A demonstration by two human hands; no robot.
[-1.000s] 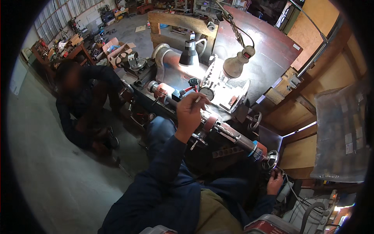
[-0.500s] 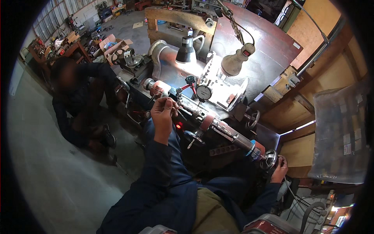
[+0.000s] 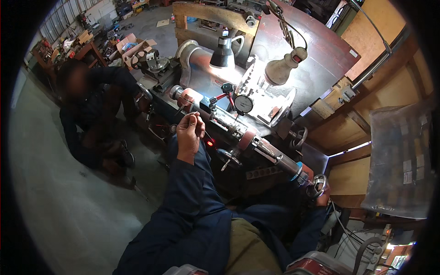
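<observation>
The left fingers are pinching together at the tips, thumb against the others; whether anything thin is sitting between them cannot be told. The left hand is hovering over the left knee, near the left part of the shaft and apparently apart from it. The right hand is reaching to the outer side of the wheel at the shaft's right end. Its fingers are bending beside the rim and partly hiding behind it, so how far they are closing cannot be told.

For sound work, in this inspector's judgement, the right hand should be bearing lightly and evenly on the rim, with fingertips staying out of the spokes. Any turning calls for small, smooth increments. The left hand should be keeping clear of the shaft and of the line of sight to the gauge.

The gauge is standing above the shaft on a red arm, its face turning toward the person; contact at its lower tip cannot be confirmed. Bumping that arm would be a risk. Beyond, a black lamp and a beige lamp are lighting the bench, and a co-worker is crouching at left.
</observation>
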